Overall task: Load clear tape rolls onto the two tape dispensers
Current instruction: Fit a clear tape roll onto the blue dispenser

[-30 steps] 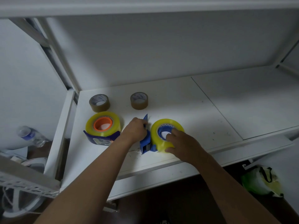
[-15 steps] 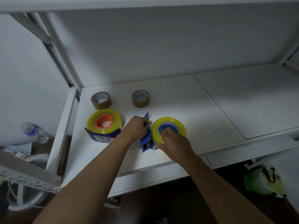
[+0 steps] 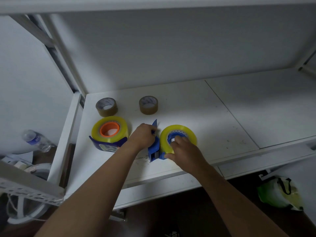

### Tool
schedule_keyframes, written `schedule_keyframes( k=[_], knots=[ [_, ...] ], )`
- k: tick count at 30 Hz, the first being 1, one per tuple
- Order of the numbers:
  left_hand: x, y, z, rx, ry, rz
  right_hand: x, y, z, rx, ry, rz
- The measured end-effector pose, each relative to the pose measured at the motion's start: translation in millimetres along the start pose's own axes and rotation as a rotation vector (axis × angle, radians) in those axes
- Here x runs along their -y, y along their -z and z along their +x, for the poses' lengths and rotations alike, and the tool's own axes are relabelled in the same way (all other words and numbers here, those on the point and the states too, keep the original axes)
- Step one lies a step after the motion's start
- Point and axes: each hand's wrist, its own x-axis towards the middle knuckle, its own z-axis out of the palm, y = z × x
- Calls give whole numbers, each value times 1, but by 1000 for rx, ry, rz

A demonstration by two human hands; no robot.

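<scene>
Two yellowish clear tape rolls lie on the white shelf (image 3: 196, 117). The left roll (image 3: 109, 130) sits on an orange hub inside a blue dispenser (image 3: 107, 145). The right roll (image 3: 186, 134) sits on the blue hub of a second blue dispenser (image 3: 153, 149). My left hand (image 3: 143, 136) grips that dispenser's upright blue frame. My right hand (image 3: 183, 149) rests on the right roll, fingers over its hub and thumb at the roll's near edge.
Two brown tape rolls (image 3: 106, 106) (image 3: 148, 105) stand at the back of the shelf. A plastic bottle (image 3: 35, 140) lies beyond the shelf's left rail. A green and white bag (image 3: 280, 194) sits on the floor at the right.
My right hand has slid left and forward over the right roll's hub. The left hand keeps its hold on the dispenser frame.
</scene>
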Motion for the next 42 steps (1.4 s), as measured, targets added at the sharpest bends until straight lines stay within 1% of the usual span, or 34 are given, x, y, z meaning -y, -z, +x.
schedule_keyframes(
  k=[5,7,11,17,26,29,32,34,36,38,40,42],
  knots=[
    [1,-3,0,-13,-5,-5,-19,2,-1,43,68,18],
    [2,-3,1,-15,3,-11,-16,2,1,80,70,13],
    [4,-4,1,-22,-7,-24,-13,1,6,88,51,50],
    [7,-9,2,-39,-10,-24,-27,9,-1,149,97,87],
    [9,-13,1,-56,11,-47,-37,13,-4,199,84,131],
    [6,-13,-5,-103,4,-40,-40,17,-3,223,63,131],
    [-1,-13,-17,-144,-45,-19,-40,17,-3,221,59,140],
    [-7,-17,-29,-217,-97,54,-41,16,-4,209,60,148],
    [-13,-23,-45,-286,-124,188,-42,13,-4,187,64,174],
    [-13,-31,-58,-250,-107,241,-41,11,-5,167,55,178],
    [-9,-37,-63,-193,-83,224,-39,9,-5,151,47,143],
    [-2,-38,-60,-185,-100,215,-37,8,-4,132,38,84]
  ],
)
